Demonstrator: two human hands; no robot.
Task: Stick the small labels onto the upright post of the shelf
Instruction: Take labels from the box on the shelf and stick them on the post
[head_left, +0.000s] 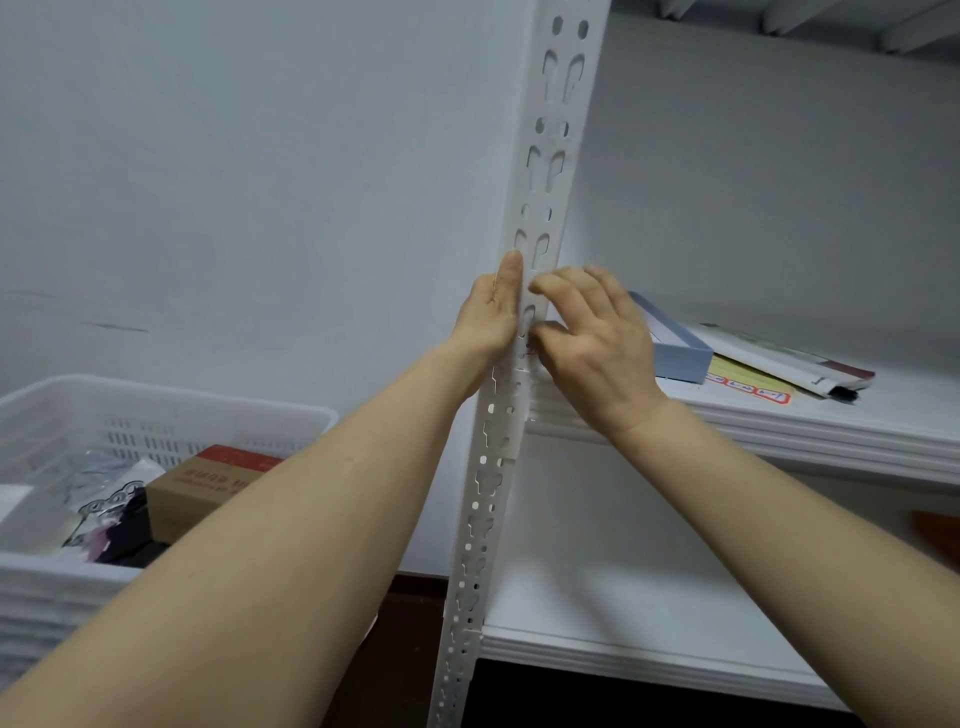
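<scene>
- Both your hands meet on the upright post (540, 208): left hand (491, 317) flat against its left edge, right hand (592, 332) pressing its front.
- A small label (529, 352), barely visible, sits under your right fingers.

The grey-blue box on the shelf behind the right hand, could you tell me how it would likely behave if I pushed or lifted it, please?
The grey-blue box looks shallow with flat sides, so it would probably slide on the white shelf rather than tip or roll. Its crisp edges suggest stiff card, likely light for its size. Part of it is hidden behind the right hand, so its contents cannot be judged.
</scene>
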